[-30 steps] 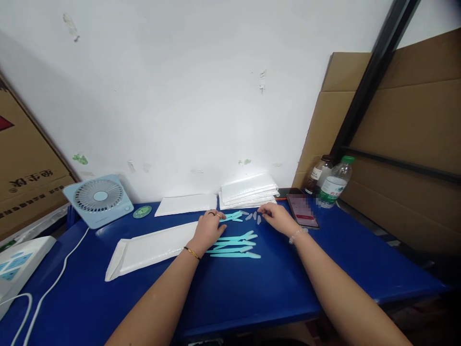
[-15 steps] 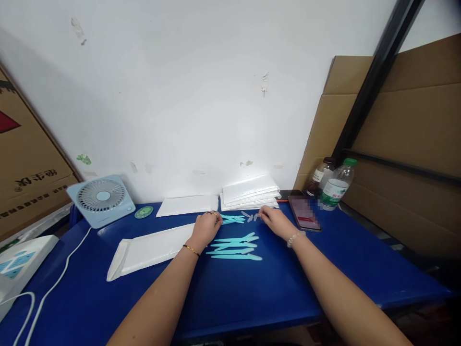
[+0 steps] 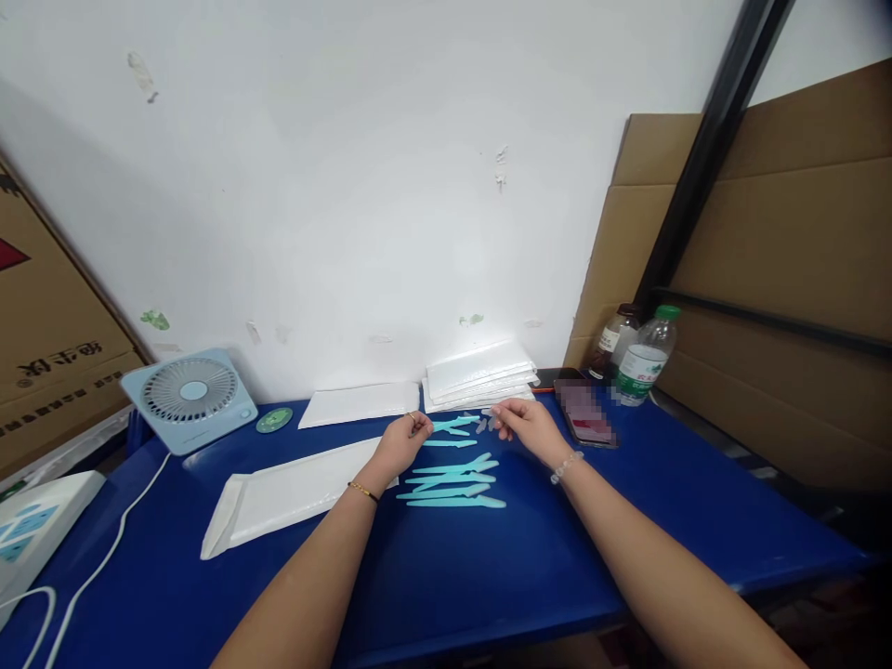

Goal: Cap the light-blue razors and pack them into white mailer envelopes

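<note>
My left hand [image 3: 402, 442] is closed in a pinch at the handle end of a teal eyebrow razor [image 3: 446, 426], whose other end points right. Below that one, more teal razors lie on the blue table. Just to the right, my right hand [image 3: 531, 429] has thumb and forefinger pinched around a small translucent cap [image 3: 486, 412]. Under and beside those fingertips lie several loose clear caps [image 3: 480, 426]. Nearer to me, a group of teal razors [image 3: 446, 503] lies side by side, with paler ends to the right.
White padded mailers [image 3: 480, 368] are stacked by the wall; another mailer [image 3: 285, 497] lies left. A blue fan [image 3: 195, 395], green disc [image 3: 274, 420] and power strip [image 3: 48, 520] stand left. A phone [image 3: 586, 413] and bottles [image 3: 645, 364] are right. The table [image 3: 488, 576] is blue.
My left hand now holds one razor a little apart from the others in the back group. My right hand has come up from the loose caps with one between its fingertips.
</note>
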Motion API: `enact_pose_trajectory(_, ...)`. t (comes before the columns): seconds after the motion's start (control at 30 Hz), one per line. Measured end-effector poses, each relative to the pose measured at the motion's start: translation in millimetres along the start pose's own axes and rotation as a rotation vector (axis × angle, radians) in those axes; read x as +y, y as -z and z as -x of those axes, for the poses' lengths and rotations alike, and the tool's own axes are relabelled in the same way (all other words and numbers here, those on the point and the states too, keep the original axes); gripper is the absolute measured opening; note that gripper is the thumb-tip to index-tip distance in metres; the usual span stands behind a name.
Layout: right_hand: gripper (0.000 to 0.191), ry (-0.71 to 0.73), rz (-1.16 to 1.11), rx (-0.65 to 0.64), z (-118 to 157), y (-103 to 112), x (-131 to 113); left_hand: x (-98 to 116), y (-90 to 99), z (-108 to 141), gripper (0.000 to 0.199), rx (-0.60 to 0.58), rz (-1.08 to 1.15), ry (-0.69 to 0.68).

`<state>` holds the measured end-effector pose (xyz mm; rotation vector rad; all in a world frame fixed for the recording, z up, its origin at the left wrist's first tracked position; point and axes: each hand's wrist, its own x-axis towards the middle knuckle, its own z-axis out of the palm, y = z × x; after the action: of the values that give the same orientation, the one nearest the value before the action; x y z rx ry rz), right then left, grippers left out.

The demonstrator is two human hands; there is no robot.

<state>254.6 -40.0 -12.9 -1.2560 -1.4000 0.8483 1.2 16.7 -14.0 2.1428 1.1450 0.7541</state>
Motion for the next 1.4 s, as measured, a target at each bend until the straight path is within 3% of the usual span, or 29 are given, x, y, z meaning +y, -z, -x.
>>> enact_pose_trajectory(0.3,0.037,0.002,-0.033,-0.077,1.3,-10.8,6.2,1.0,-2.7,-0.8,0.023,-0.016,0.067,0.0)
enact_pose_trajectory(0.47,0.034,-0.006,0.023,-0.21,5.9,-12.9,0.9,15.1,1.7,5.5,0.027,-0.126,0.042,-0.031)
enact_pose_trajectory(0.53,0.034,0.016,0.104,-0.266,6.2,-8.6,-1.0,20.4,4.3,9.5,0.031,-0.214,0.01,-0.031)
enact_pose_trajectory(0.6,0.032,0.088,0.254,-0.214,4.2,-1.6,0.3,22.3,5.8,12.5,0.033,-0.251,-0.063,-0.034)
enact_pose_trajectory(0.73,0.018,0.264,0.616,-0.05,-3.7,11.6,11.9,15.2,4.4,12.8,0.02,-0.094,-0.33,-0.119)
enact_pose_trajectory(1.0,0.013,0.239,0.936,-0.154,-8.1,10.0,18.7,8.7,1.2,5.4,0.014,-0.12,-0.547,-0.156)
enact_pose_trajectory(1.13,0.016,0.233,0.864,-0.153,-3.2,6.2,10.6,9.0,0.5,4.9,0.021,-0.093,-0.556,-0.16)
enact_pose_trajectory(1.4,0.018,0.247,0.655,-0.269,3.4,3.2,-1.2,9.3,2.3,5.6,0.02,-0.048,-0.451,-0.129)
